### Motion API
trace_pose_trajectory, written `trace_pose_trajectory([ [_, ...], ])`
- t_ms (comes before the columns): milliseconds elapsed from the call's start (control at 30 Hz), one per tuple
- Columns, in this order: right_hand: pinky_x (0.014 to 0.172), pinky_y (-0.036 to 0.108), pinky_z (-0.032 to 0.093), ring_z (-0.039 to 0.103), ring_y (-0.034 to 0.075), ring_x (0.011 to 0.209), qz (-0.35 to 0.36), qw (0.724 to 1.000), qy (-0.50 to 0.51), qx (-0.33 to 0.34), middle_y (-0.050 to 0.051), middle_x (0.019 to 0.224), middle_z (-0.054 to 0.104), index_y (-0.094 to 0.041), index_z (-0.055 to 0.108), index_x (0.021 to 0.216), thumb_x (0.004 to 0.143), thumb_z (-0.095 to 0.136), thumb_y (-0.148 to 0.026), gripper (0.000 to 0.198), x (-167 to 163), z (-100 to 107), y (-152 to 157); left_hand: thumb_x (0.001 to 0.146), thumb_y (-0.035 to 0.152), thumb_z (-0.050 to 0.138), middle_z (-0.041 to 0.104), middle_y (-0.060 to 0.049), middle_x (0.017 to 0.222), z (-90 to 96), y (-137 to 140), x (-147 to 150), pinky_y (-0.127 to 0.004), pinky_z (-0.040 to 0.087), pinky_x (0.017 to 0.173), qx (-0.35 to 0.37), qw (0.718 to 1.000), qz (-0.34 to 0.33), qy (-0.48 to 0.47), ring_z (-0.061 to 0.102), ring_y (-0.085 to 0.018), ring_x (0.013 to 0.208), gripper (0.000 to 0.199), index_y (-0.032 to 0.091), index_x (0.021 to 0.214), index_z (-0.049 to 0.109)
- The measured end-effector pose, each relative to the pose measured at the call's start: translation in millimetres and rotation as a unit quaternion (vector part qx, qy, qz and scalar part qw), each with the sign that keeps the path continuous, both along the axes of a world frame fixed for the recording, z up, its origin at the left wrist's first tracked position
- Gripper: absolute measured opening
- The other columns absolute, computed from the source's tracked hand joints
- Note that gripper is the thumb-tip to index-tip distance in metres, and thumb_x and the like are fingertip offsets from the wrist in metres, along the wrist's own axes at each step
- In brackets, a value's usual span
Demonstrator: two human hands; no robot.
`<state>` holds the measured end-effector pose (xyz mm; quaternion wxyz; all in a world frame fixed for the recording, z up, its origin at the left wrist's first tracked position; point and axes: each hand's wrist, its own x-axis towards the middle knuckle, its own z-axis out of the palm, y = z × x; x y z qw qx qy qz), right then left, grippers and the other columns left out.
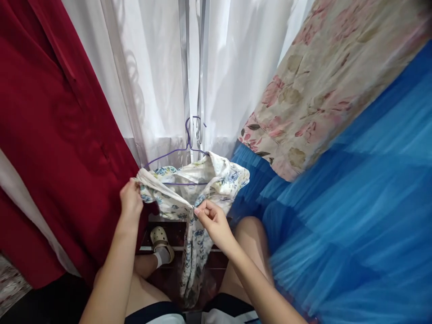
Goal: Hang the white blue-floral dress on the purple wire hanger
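Observation:
A white garment with blue floral print (216, 180) hangs on a purple wire hanger (165, 155) in front of me. Its lower part drapes down between my knees. My left hand (131, 198) is closed on the garment's left shoulder edge. With thumb and fingers my right hand (211, 216) pinches the front edge near the middle, below the neck opening. The hanger's hook stands free above the garment, in front of the curtain. Its lower bar shows through the open neck.
Red cloth (67, 135) hangs at left, beside white curtains (151, 67). On the right are a pink floral cloth (303, 90) and blue tulle (354, 216). My foot in a beige clog (158, 236) rests on the dark red floor below.

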<state>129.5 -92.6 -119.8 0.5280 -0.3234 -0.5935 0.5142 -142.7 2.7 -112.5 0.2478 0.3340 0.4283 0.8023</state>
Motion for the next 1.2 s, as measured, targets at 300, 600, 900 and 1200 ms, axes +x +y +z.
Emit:
trace_pose_trajectory([
  [300, 0.047, 0.024, 0.026, 0.034, 0.011, 0.045, -0.149, 0.984, -0.065, -0.071, -0.006, 0.047, 0.040, -0.021, 0.047, 0.060, 0.081, 0.061, -0.036, 0.030, 62, -83, 9, 0.064, 0.034, 0.077, 0.065, -0.005, 0.071, -55.4, -33, 70, -0.031, 0.048, 0.072, -0.136, 0.955, -0.237, 0.117, 0.061, -0.022, 0.074, 0.025, 0.015, 0.075, 0.067],
  [600, 0.088, 0.036, 0.047, 0.059, 0.025, 0.099, 0.124, 0.979, -0.156, -0.035, 0.005, 0.105, 0.066, -0.021, 0.067, 0.110, 0.071, 0.078, -0.038, 0.044, 39, -65, -33, 0.093, 0.039, 0.055, 0.060, -0.004, 0.084, -8.8, -103, 145, -0.027, 0.047, 0.079, -0.014, 0.902, -0.347, 0.256, 0.058, -0.017, 0.083, 0.023, 0.017, 0.089, 0.063],
  [900, 0.052, 0.022, 0.036, 0.043, 0.011, 0.056, 0.096, 0.981, -0.165, -0.028, -0.002, 0.061, 0.055, -0.015, 0.065, 0.070, 0.079, 0.069, -0.038, 0.025, 87, 23, -28, 0.090, 0.048, 0.058, 0.071, -0.009, 0.114, -64.8, -131, 127, -0.040, 0.050, 0.097, -0.191, 0.752, -0.553, 0.303, 0.063, -0.028, 0.111, 0.042, 0.021, 0.120, 0.069],
  [1200, 0.055, 0.023, 0.039, 0.052, 0.013, 0.058, -0.116, 0.983, -0.100, 0.104, -0.001, 0.062, 0.062, -0.015, 0.069, 0.068, 0.064, 0.074, -0.026, 0.013, 136, 110, 86, 0.087, 0.043, 0.063, 0.067, -0.004, 0.085, -34.9, -126, 83, -0.025, 0.051, 0.068, -0.126, 0.856, -0.395, 0.308, 0.061, -0.020, 0.080, 0.027, 0.017, 0.093, 0.068],
])
